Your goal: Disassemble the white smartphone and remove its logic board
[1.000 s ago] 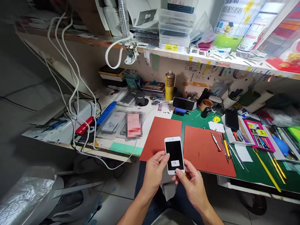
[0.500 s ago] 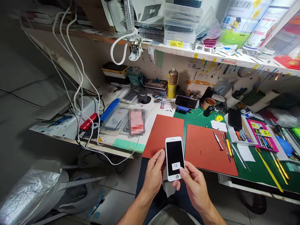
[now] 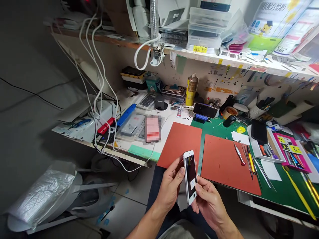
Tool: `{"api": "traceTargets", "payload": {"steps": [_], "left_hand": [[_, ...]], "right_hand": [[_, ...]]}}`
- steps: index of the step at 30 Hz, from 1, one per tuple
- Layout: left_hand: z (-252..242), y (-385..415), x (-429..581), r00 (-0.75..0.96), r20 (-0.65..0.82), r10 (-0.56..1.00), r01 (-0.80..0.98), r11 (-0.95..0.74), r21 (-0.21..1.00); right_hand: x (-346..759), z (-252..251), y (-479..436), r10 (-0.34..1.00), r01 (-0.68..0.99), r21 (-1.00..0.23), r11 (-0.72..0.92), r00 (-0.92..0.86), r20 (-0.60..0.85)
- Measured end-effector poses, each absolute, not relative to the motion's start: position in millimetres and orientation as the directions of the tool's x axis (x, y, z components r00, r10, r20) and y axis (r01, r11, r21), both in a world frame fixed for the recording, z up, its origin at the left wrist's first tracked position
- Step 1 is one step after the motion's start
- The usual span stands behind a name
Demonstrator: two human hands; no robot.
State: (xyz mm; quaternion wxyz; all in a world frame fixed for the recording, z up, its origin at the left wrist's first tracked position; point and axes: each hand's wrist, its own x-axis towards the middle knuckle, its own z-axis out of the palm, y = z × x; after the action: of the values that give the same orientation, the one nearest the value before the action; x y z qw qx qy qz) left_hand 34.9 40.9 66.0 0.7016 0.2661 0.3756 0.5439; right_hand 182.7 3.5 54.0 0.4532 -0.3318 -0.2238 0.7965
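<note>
Cluttered workbench (image 3: 219, 131) | phone (image 3: 190, 176) tilted, between left hand (image 3: 171, 186) and right hand (image 3: 210, 204)

Red mat (image 3: 180, 144): just beyond my left hand (image 3: 170, 186)
Spray can (image 3: 191, 86): farther back
White cables (image 3: 110, 90): far left

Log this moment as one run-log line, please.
left hand: holds phone by left side | right hand: holds lower end, thumb at white sticker | phone: screen dark, held in air before red mats

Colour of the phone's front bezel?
White. The phone shows it best in the head view.
</note>
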Motion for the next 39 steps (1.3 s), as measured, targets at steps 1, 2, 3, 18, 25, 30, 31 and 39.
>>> {"api": "traceTargets", "payload": {"steps": [1, 2, 3, 18, 25, 30, 31, 39], "left_hand": [[66, 40, 35, 0.130, -0.231, 0.964, -0.563, 0.263, 0.783], [67, 40, 35, 0.134, -0.225, 0.965, -0.564, 0.261, 0.784], [68, 40, 35, 0.141, -0.219, 0.965, -0.565, 0.260, 0.783], [66, 49, 30, -0.012, -0.226, 0.974, -0.280, 0.213, 0.936], [53, 67, 1, -0.139, -0.084, 0.987, -0.093, 0.071, 0.993], [42, 73, -34, -0.344, 0.005, 0.939, 0.187, 0.064, 0.980], [41, 74, -41, -0.371, 0.060, 0.927, 0.287, 0.053, 0.957], [31, 99, -69, -0.333, 0.431, 0.838, 0.850, 0.070, 0.522]], "right_hand": [[183, 53, 3, 0.868, -0.572, -0.656, -0.493, -0.371, -0.329], [183, 52, 3, 0.866, -0.567, -0.657, -0.496, -0.372, -0.333], [183, 51, 3, 0.865, -0.561, -0.661, -0.498, -0.371, -0.337], [198, 30, -4, 0.938, -0.220, -0.913, -0.343, -0.135, -0.319], [227, 22, 19, 0.955, -0.180, -0.941, -0.286, 0.025, -0.295], [249, 17, 51, 0.932, -0.146, -0.939, -0.313, 0.146, -0.333], [251, 16, 56, 0.925, -0.143, -0.934, -0.328, 0.152, -0.348], [252, -8, 70, 0.935, -0.083, -0.952, -0.295, 0.183, -0.305]]}}
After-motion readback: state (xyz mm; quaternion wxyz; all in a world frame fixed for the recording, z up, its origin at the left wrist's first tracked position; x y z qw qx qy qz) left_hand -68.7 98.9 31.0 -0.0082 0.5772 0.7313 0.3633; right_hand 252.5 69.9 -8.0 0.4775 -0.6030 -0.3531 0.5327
